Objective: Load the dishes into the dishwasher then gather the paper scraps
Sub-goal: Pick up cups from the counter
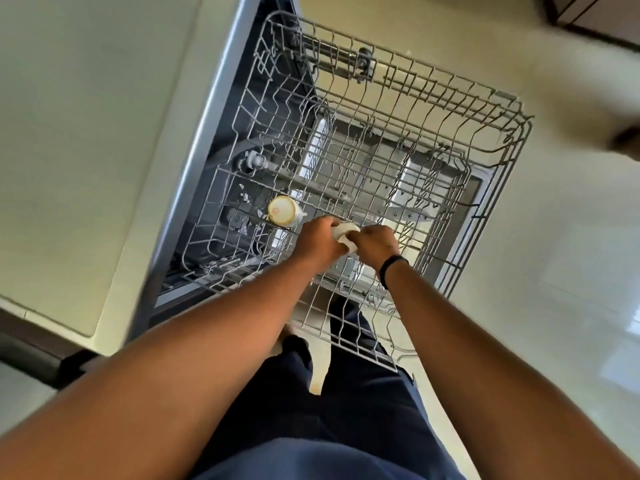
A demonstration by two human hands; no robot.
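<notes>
A grey wire dishwasher rack is pulled out over the open dishwasher, seen from straight above. One cream cup stands upside down in the rack's near left part. Just right of it, my left hand and my right hand both grip a second white cup low over the rack wires. The hands hide most of that cup. A dark band circles my right wrist.
The pale countertop runs along the left of the dishwasher, with its metal front edge beside the rack. Light floor tiles lie to the right. My dark trousers fill the bottom middle, under the rack's near corner.
</notes>
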